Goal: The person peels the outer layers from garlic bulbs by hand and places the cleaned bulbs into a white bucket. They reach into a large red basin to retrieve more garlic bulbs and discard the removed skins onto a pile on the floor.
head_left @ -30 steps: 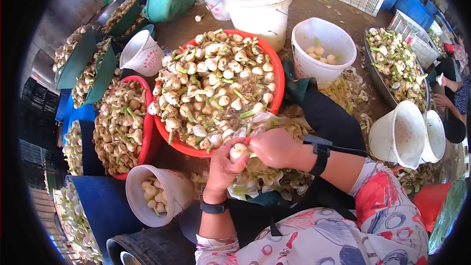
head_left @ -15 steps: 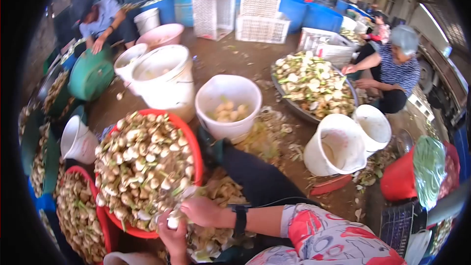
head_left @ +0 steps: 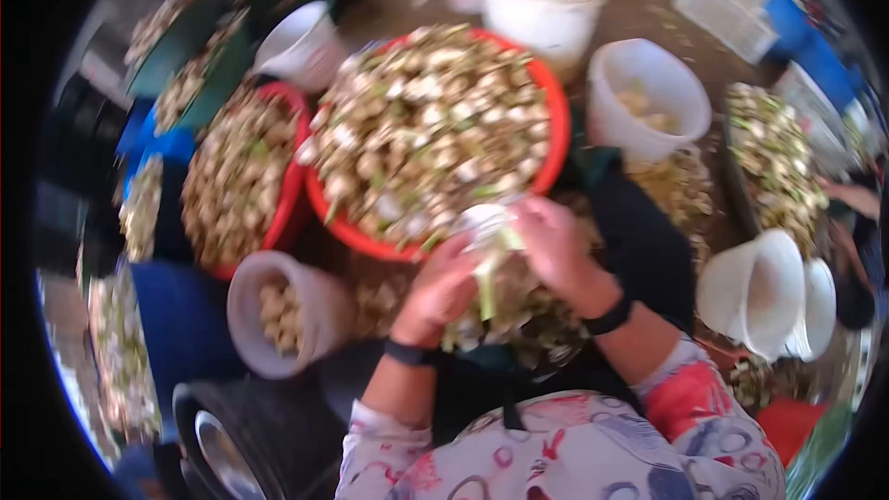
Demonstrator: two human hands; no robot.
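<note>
Over the near rim of a red basin [head_left: 558,120], heaped with garlic bulbs [head_left: 444,130], my two hands meet at a whitish garlic bulb [head_left: 486,219]. My left hand [head_left: 443,282] has its fingers closed on the bulb from the left. Closed against its other side is my right hand [head_left: 560,245]. A pale green strip of stalk or skin [head_left: 488,289] hangs below the bulb, between the hands. Motion blur hides the finer finger detail. Beneath my hands lies a pile of loose skins and stalks [head_left: 523,319].
Left of my hands stand a pale bucket [head_left: 243,301] holding peeled bulbs and another red tub [head_left: 294,194] of garlic. Beyond my dark-trousered leg [head_left: 639,241] is a white bucket [head_left: 607,93] with some bulbs. Another person's arm [head_left: 854,196] reaches toward a garlic heap [head_left: 773,157] at right.
The view has swung left and downward, so the basin appears further right. My hands stay together at the basin's near rim, now with the green strip hanging between them.
</note>
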